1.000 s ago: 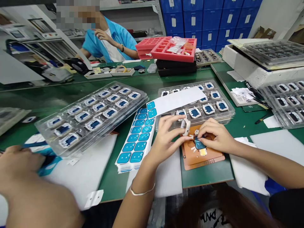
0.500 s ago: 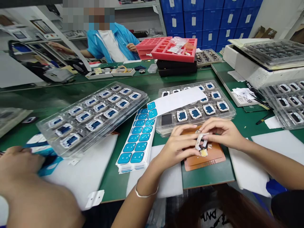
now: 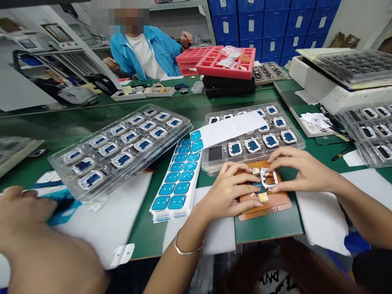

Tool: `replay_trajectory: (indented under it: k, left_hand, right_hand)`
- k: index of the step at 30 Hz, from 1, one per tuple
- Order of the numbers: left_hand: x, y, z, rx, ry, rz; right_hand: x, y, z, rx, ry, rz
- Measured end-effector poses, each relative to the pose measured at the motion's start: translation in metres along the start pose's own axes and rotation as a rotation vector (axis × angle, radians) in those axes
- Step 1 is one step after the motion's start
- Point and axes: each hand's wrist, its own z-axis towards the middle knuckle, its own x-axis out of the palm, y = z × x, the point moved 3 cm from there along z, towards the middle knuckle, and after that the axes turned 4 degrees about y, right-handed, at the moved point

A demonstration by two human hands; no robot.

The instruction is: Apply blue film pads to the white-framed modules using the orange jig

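Over an orange-brown mat (image 3: 283, 200) my hands work on small parts. My right hand (image 3: 301, 169) pinches a white squarish frame (image 3: 269, 178), like a watch case, between thumb and fingers. My left hand (image 3: 234, 188) is beside it on the left, its fingertips on a small dark teal piece (image 3: 259, 188) that the fingers partly hide. A yellow square tab (image 3: 263, 197) shows just below the frame. Left of my left hand lies a stack of white sheets with blue rounded stickers (image 3: 176, 179), with one more sheet (image 3: 232, 128) resting across the nearby tray.
Clear plastic trays (image 3: 119, 147) and another tray stack (image 3: 211, 165) hold several white frames with blue film. A co-worker's blurred arm (image 3: 52, 245) is at the left; a person in blue (image 3: 147, 53) sits opposite. Red trays (image 3: 226, 67) stand behind. White foam sheets (image 3: 321, 216) lie along the front edge.
The white frame, tilted up between both hands before, is now lower and held by my right hand. My right hand has shifted right, and the dark teal piece shows at my left fingertips.
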Motion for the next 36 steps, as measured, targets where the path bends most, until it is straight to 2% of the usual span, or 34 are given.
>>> replay_trajectory:
  k: [3, 9, 13, 17, 23, 27, 36]
  left_hand:
    - [0.000, 0.002, 0.000, -0.077, -0.005, -0.032]
    - [-0.004, 0.004, -0.001, -0.120, -0.112, -0.057]
    - [-0.006, 0.007, -0.002, -0.211, -0.144, 0.033]
    - [-0.005, 0.006, -0.003, -0.244, -0.174, 0.109]
    - [-0.001, 0.003, -0.002, -0.244, -0.130, 0.101]
    - [0.000, 0.003, -0.002, -0.269, -0.095, 0.117]
    - [0.000, 0.001, -0.002, -0.257, -0.106, 0.177]
  right_hand:
    - [-0.001, 0.001, -0.004, -0.003, 0.093, -0.047]
    - [-0.001, -0.003, -0.005, -0.004, 0.089, -0.054]
    - [0.005, -0.001, -0.004, -0.018, 0.036, -0.042]
    - [0.015, 0.004, -0.002, -0.097, -0.030, -0.019]
    - [0.023, 0.009, 0.000, -0.162, -0.080, -0.035]
    - [0.023, 0.008, 0.001, -0.161, -0.061, -0.023]
    - [0.020, 0.006, -0.001, -0.131, -0.016, -0.039]
